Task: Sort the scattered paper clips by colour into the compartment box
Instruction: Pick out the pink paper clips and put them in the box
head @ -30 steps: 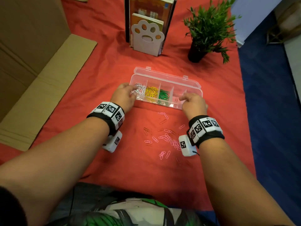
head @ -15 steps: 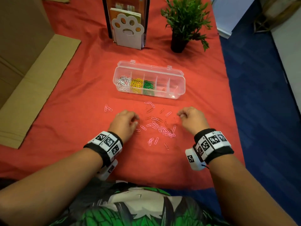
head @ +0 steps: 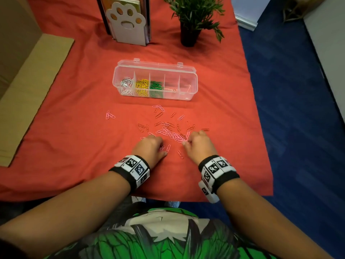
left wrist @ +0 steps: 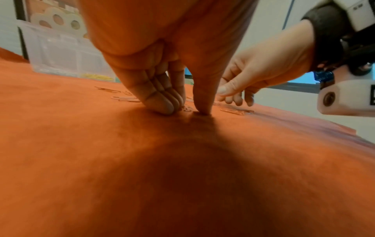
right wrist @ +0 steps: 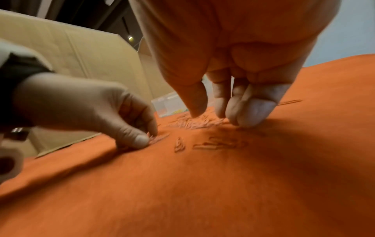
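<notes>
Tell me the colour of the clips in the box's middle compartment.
Green clips, clearest in the head view.

Bare red cloth (head: 74,143) lies open at 9 o'clock of the left hand (head: 149,148), up to the cardboard flap (head: 33,94). At 12 o'clock, loose paper clips (head: 168,128) litter the way to the compartment box (head: 155,81) (lid open). Beyond it stand a paw bookend (head: 127,25) and a potted plant (head: 190,21).
</notes>
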The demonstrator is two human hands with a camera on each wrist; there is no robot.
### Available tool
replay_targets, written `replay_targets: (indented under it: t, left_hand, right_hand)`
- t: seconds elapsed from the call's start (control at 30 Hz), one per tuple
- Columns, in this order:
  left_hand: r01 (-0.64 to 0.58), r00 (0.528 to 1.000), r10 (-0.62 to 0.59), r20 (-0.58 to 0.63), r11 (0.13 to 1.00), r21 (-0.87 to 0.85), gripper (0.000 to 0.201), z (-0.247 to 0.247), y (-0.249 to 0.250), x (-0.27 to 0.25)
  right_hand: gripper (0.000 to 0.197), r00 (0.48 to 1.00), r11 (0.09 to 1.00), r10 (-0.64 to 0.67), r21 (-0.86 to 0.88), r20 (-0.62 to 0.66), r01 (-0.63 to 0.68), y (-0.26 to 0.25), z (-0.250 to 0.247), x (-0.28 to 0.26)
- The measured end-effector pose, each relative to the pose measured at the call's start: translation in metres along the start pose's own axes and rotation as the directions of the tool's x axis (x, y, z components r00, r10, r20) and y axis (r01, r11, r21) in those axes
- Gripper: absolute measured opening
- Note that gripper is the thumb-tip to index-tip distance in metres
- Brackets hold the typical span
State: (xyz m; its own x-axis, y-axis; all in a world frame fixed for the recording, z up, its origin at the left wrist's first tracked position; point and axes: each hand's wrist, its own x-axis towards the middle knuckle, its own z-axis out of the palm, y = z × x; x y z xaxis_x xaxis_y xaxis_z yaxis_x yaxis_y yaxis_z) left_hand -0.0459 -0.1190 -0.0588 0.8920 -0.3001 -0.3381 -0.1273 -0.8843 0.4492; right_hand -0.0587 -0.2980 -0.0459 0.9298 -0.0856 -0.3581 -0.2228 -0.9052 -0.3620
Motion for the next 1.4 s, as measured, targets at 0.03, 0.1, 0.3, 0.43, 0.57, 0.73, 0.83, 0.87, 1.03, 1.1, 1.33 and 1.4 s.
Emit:
replay_targets:
  t: [0.03,0.1,0.3,0.43,0.57,0.73,0.83,0.87,1.03,1.1,1.33,1.4]
  left_hand:
    - [-0.013,1.000,0.013,0.008,1.000,0.006,0.026,0.001,0.002,0.001]
    - [-0.045,0.999,0.045,0.020,0.999,-0.001,0.020,0.003,0.005,0.002]
    - [-0.049,0.998,0.050,0.036,0.999,-0.024,0.018,0.005,0.004,0.002]
    - [0.051,0.999,-0.054,-0.009,0.975,-0.216,0.019,-0.004,-0.003,0.002]
    - [0.199,0.976,-0.214,0.035,0.820,-0.537,0.028,-0.018,-0.011,0.004]
    - [0.246,0.957,-0.286,0.037,0.744,-0.621,0.035,-0.029,-0.019,0.009]
    - [0.182,0.972,-0.230,-0.049,0.867,-0.464,0.019,-0.031,-0.020,0.010]
    - [0.160,0.977,-0.199,-0.082,0.925,-0.344,0.018,-0.030,-0.022,0.011]
    - [0.061,0.984,-0.060,-0.165,0.998,0.004,0.019,-0.020,-0.041,0.012]
    - [0.036,0.988,-0.028,-0.155,0.998,0.048,0.017,-0.018,-0.045,0.012]
    - [0.028,0.988,-0.057,-0.146,0.981,-0.190,0.004,-0.019,-0.045,0.011]
    - [0.066,0.985,-0.118,-0.122,0.929,-0.364,0.008,-0.024,-0.042,0.011]
  right_hand:
    - [0.035,1.000,1.000,-0.025,-0.006,-0.013,0.025,-0.004,0.003,0.001]
    - [0.036,0.995,0.996,-0.079,-0.036,-0.055,0.077,-0.011,0.009,0.004]
    - [0.027,0.987,0.977,-0.162,-0.143,-0.024,0.157,-0.012,0.011,0.010]
    - [0.020,0.997,0.986,-0.057,0.152,-0.048,0.064,0.003,0.005,0.019]
    - [0.029,0.982,0.770,0.143,0.609,0.122,-0.188,0.004,0.000,0.025]
    - [0.007,0.999,0.933,0.018,0.359,0.050,-0.035,-0.015,0.000,0.028]
    - [0.027,0.997,0.998,-0.070,0.002,-0.018,0.070,-0.027,0.008,0.029]
    - [0.033,0.994,0.991,-0.100,-0.094,-0.032,0.096,-0.031,0.010,0.029]
    - [0.027,0.976,0.952,-0.211,-0.235,-0.046,0.195,-0.043,0.026,0.021]
    - [0.027,0.974,0.952,-0.225,-0.216,-0.018,0.216,-0.043,0.028,0.020]
    - [0.008,0.998,0.926,-0.059,0.374,0.026,0.045,-0.027,0.009,0.029]
    - [0.020,0.998,0.749,0.012,0.660,0.061,-0.049,-0.021,0.002,0.028]
